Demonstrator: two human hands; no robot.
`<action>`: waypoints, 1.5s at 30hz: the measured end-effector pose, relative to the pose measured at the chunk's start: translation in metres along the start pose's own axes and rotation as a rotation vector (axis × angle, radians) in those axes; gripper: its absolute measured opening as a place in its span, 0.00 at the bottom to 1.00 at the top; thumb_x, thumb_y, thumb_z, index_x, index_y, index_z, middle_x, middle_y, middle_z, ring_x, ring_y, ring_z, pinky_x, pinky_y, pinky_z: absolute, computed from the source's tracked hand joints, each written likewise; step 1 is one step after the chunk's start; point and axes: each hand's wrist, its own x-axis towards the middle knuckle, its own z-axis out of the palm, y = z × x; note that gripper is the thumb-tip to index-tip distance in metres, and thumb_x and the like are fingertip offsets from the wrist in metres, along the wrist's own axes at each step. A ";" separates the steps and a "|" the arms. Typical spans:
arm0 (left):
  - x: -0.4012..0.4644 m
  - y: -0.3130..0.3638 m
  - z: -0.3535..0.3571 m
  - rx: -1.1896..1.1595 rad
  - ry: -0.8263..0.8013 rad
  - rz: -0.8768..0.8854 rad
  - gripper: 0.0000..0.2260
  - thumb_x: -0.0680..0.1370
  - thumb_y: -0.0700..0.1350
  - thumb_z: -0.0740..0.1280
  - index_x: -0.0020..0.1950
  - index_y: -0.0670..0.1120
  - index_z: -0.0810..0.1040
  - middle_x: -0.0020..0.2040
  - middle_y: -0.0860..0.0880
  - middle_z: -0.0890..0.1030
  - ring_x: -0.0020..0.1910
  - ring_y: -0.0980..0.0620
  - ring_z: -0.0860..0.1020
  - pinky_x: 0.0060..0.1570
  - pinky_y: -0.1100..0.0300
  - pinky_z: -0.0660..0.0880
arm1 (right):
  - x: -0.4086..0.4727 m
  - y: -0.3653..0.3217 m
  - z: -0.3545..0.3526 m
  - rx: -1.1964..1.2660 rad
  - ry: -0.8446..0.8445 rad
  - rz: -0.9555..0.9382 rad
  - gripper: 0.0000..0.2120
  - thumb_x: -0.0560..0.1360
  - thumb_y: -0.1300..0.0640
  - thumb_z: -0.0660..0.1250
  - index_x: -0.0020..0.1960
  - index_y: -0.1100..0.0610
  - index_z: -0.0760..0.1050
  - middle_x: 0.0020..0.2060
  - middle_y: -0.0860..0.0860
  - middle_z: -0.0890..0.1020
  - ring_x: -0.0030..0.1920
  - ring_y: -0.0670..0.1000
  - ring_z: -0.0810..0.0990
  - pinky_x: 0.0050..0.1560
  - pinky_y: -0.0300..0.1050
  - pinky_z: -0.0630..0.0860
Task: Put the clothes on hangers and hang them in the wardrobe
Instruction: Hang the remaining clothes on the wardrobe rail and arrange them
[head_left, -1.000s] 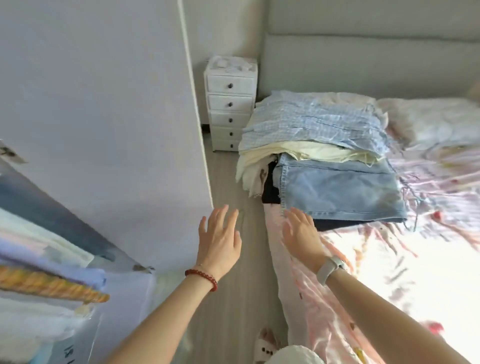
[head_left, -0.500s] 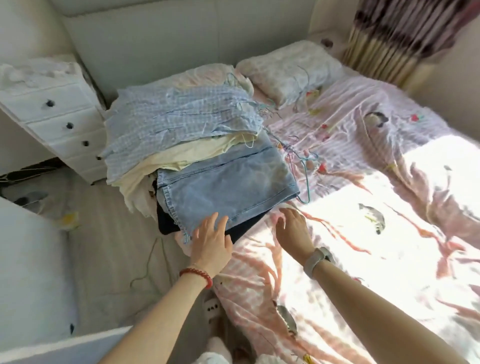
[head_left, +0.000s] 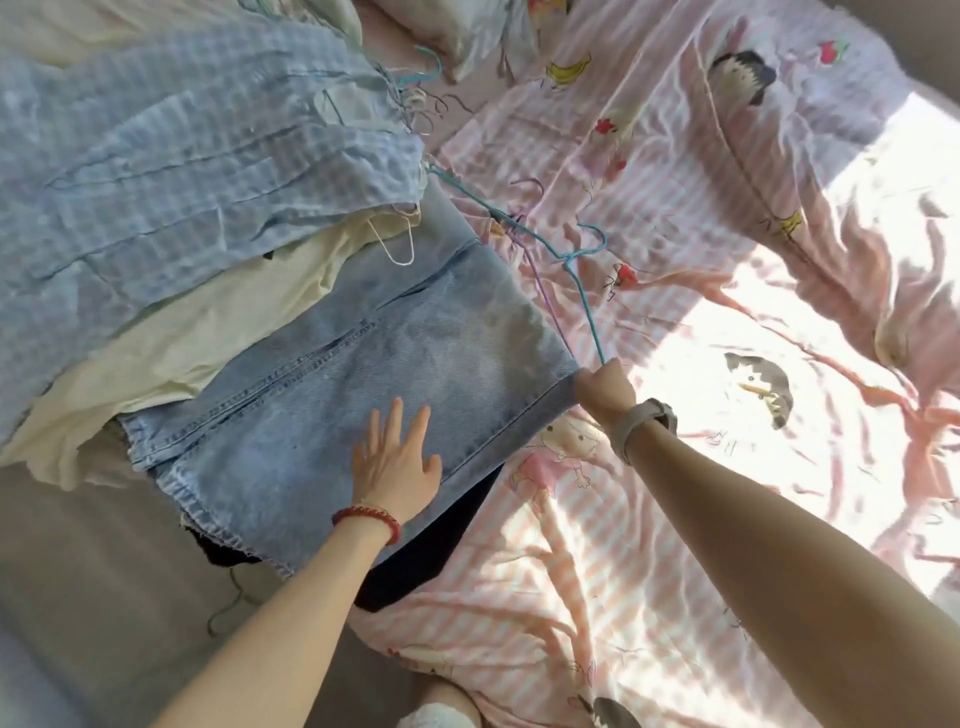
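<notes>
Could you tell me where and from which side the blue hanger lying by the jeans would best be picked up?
Probably by the blue hanger at its twisted neck under the hook, reaching from the open bedsheet side. That part lies bare on the sheet, while its upper arm runs under the checked shirt and its lower end lies at the right hand by the jeans.

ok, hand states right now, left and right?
Left hand: open, fingers spread flat on the jeans.
Right hand: closed, gripping the blue hanger wire.

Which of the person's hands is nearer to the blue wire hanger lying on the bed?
The right hand: it is curled at the lower end of the blue wire hanger, at the jeans' corner. The left hand lies flat on the jeans, farther away.
</notes>
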 end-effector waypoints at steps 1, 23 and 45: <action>0.010 -0.003 0.002 0.001 -0.054 -0.006 0.27 0.80 0.53 0.54 0.75 0.54 0.43 0.76 0.49 0.38 0.74 0.43 0.38 0.70 0.42 0.50 | 0.008 -0.002 0.001 0.069 0.017 0.053 0.12 0.76 0.59 0.55 0.55 0.65 0.67 0.52 0.61 0.74 0.50 0.59 0.74 0.48 0.51 0.74; 0.024 -0.017 0.003 -0.127 -0.163 -0.002 0.26 0.81 0.50 0.55 0.76 0.52 0.48 0.76 0.51 0.39 0.74 0.47 0.38 0.72 0.47 0.48 | 0.016 -0.050 0.012 0.305 0.212 -0.320 0.08 0.78 0.61 0.50 0.43 0.56 0.66 0.41 0.57 0.81 0.43 0.58 0.79 0.36 0.47 0.70; -0.089 0.084 -0.107 -0.386 0.420 0.229 0.20 0.80 0.42 0.57 0.72 0.44 0.62 0.70 0.44 0.64 0.68 0.48 0.65 0.63 0.59 0.63 | -0.145 0.076 -0.088 0.521 0.393 -0.469 0.10 0.77 0.64 0.57 0.40 0.58 0.75 0.27 0.43 0.75 0.34 0.51 0.75 0.38 0.48 0.68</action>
